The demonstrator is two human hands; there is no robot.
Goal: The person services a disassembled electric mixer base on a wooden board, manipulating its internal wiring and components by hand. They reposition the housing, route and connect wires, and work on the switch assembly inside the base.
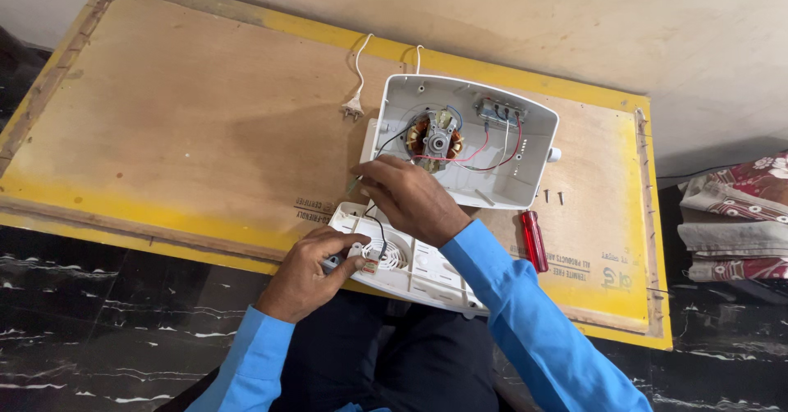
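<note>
Hands first: your left hand [316, 268] pinches a small part against the white vented cover [410, 268] at 6 o'clock. Your right hand [406, 199], fingers curled, seems to grip a thin tool at the open housing [525, 166], 12 o'clock. Keep clear of motor [435, 139] wiring; red screwdriver [534, 240] lies at 3.

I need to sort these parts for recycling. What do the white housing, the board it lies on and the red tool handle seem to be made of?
White housing: looks like moulded plastic, smooth, matt, with thin walls. Board: seems plywood or pressed wood, brown with worn patches and a yellow painted border. Red tool handle: probably translucent plastic, glossy.
</note>
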